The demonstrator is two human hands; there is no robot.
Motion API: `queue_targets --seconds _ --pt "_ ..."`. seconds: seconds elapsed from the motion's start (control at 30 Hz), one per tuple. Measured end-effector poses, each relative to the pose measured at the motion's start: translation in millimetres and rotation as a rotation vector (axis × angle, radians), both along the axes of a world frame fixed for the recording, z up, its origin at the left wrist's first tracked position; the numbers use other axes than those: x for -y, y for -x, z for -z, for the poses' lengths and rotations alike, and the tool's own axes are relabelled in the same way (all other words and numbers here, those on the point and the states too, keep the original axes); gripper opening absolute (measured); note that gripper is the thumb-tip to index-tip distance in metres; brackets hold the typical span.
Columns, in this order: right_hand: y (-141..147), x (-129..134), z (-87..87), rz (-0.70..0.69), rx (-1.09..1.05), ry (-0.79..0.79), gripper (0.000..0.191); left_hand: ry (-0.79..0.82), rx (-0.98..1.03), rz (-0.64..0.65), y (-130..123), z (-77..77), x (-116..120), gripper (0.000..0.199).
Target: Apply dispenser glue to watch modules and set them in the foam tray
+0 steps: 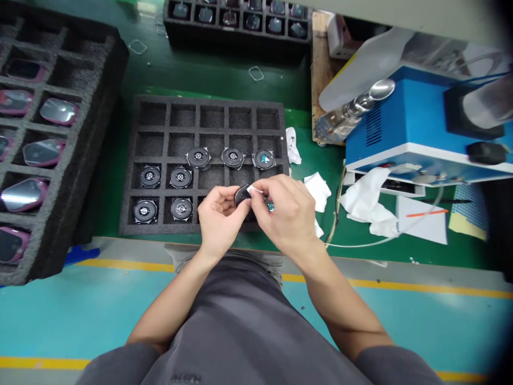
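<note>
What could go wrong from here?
The round dark piece could slip from the left hand while the right hand works the white wipe on it. Three round pieces seem to sit across the dividers of the foam tray, just beyond the hands; a knock might shift them.

Green surface (224, 80): black foam tray (154, 118) in the middle with round dark parts (180, 177) in its near rows, foam block (236, 40) at the far side, another foam block (100, 69) at left, both holding dark and pink-edged pieces. Two thin clear frames (256, 73) lie between tray and far block. Right side: blue box (425, 112), spray bottle (340, 123), crumpled white wipes (366, 200), white sheet (422, 222) under an orange stick (427, 213), blue-yellow pad (468, 211).
</note>
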State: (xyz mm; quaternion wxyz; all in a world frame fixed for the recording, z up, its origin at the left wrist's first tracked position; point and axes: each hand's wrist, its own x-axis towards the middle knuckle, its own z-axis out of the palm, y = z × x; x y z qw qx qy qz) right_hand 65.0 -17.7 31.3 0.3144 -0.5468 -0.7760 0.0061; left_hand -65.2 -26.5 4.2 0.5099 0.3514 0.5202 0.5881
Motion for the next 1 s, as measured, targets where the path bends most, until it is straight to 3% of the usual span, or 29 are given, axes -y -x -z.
queue_targets --seconds 0.5,0.7,1.0 --pt "-10.9 -0.3 -3.3 -0.028 0.162 0.104 0.011 -0.003 -0.069 0.012 -1.8 5.9 4.6 0.027" --pt "-23.5 4.1 -12.6 0.022 -0.013 0.035 0.008 0.079 0.028 0.079 4.6 -3.1 -0.2 0.03" --pt "-17.2 2.2 -3.7 -0.099 -0.007 0.035 0.008 0.092 0.057 0.102 7.8 -4.0 0.2 0.031"
